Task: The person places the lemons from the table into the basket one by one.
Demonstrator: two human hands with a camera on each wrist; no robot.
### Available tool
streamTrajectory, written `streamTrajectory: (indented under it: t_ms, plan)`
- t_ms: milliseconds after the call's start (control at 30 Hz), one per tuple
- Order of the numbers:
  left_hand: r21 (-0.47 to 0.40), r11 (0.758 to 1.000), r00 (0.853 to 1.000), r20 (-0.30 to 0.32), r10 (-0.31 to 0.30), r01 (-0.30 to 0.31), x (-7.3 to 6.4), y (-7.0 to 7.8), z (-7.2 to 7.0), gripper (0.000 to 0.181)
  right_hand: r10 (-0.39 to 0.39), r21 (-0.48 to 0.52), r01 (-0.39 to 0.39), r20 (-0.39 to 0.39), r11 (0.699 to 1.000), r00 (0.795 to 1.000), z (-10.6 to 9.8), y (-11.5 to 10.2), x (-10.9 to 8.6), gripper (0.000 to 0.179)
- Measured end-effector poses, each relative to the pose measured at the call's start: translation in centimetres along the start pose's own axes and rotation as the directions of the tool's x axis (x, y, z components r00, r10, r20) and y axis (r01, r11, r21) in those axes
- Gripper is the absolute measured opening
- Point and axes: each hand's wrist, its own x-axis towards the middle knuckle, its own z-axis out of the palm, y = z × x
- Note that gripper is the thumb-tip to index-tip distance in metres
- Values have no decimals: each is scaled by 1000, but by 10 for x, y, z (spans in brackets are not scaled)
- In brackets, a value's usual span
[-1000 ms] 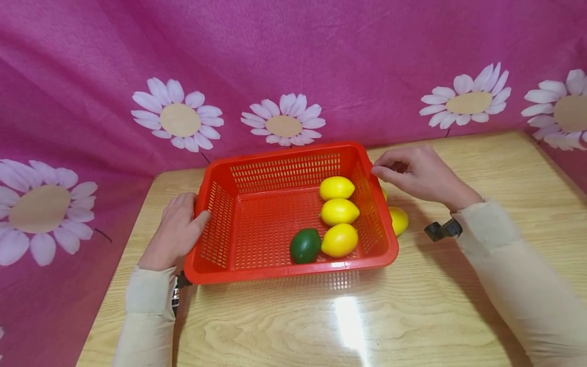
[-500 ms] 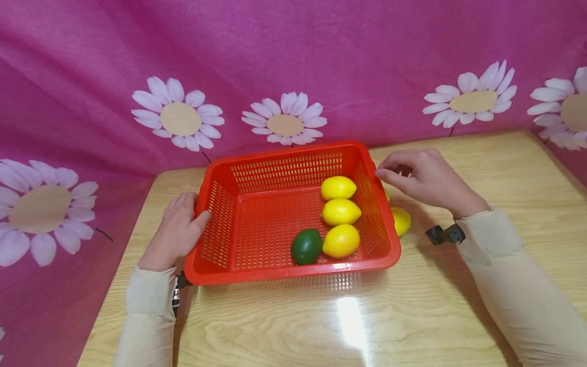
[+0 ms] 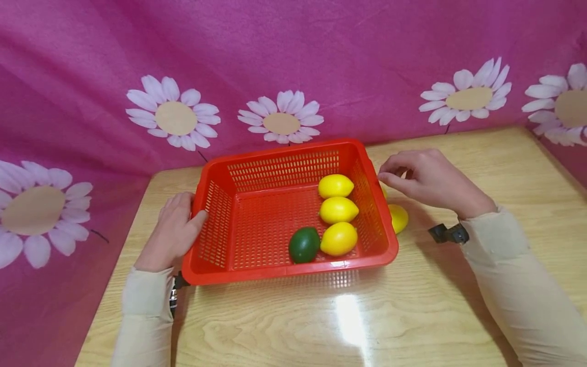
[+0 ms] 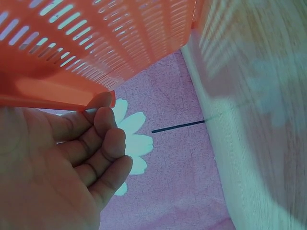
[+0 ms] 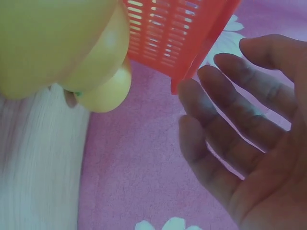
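Observation:
My left hand grips the left rim of a red plastic basket, thumb over the edge. In the left wrist view the fingers curl under that rim. Inside the basket, three yellow lemons line up along the right wall, and a dark green avocado-shaped fruit lies left of the nearest one. My right hand hovers just off the right rim, loosely bent and holding nothing. Below it, outside the basket, sits a lemon; another is mostly hidden behind the rim. The right wrist view shows several lemons bunched there.
A wood-grain table carries everything, its bare surface showing in front and to the right. Directly behind the basket rises a magenta cloth with white daisies, which also runs along the left side.
My right hand has drawn slightly away from the basket's right rim, to the right. The left hand keeps its grip; basket and fruit stay put apart from slight camera sway.

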Motion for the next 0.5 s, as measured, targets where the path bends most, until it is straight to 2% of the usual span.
streamTrajectory:
  t_ms: [233,500]
  plan:
    - [7,1000,1000,-5,10,-10,0,-1,0,37,5,-12,-5,29,1000,1000,0,5,-4,9]
    - [-4,1000,1000,7,-13,13,0,0,0,39,44,14,-47,171,999,984,-3,9,-5,18]
